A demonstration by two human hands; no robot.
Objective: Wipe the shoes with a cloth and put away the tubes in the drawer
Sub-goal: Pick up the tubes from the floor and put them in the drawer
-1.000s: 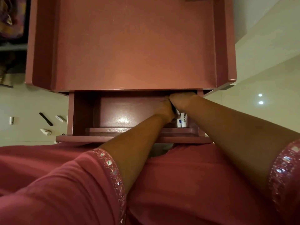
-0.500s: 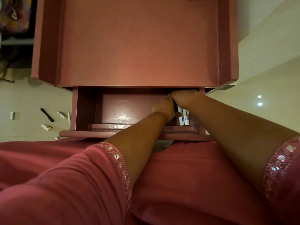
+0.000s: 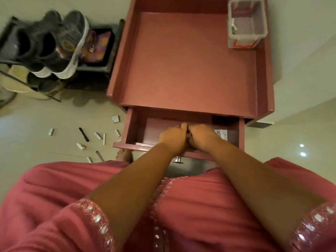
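The maroon cabinet's drawer (image 3: pixel 129 128) stands pulled out. Both my hands are inside it near the middle, knuckles up and touching each other: my left hand (image 3: pixel 172 138) beside my right hand (image 3: pixel 202 135). Their fingers curl downward out of sight, so I cannot tell whether they hold anything. White tubes (image 3: pixel 222 134) lie in the drawer just right of my right hand. Several more tubes (image 3: pixel 98 135), one of them black (image 3: pixel 84 134), lie scattered on the floor left of the drawer. A pair of dark knit shoes (image 3: pixel 54 44) with white soles sits on a rack at the top left.
A clear plastic box (image 3: pixel 245 24) stands on the cabinet top (image 3: pixel 181 60) at its far right corner. The dark shoe rack (image 3: pixel 101 68) stands against the cabinet's left side. My foot (image 3: pixel 123 155) shows below the drawer's left corner. Pale floor tiles run left and right.
My hands have moved from the drawer's back right corner towards its middle, uncovering the white tubes there. The camera has pulled back, bringing the shoes and plastic box into view.
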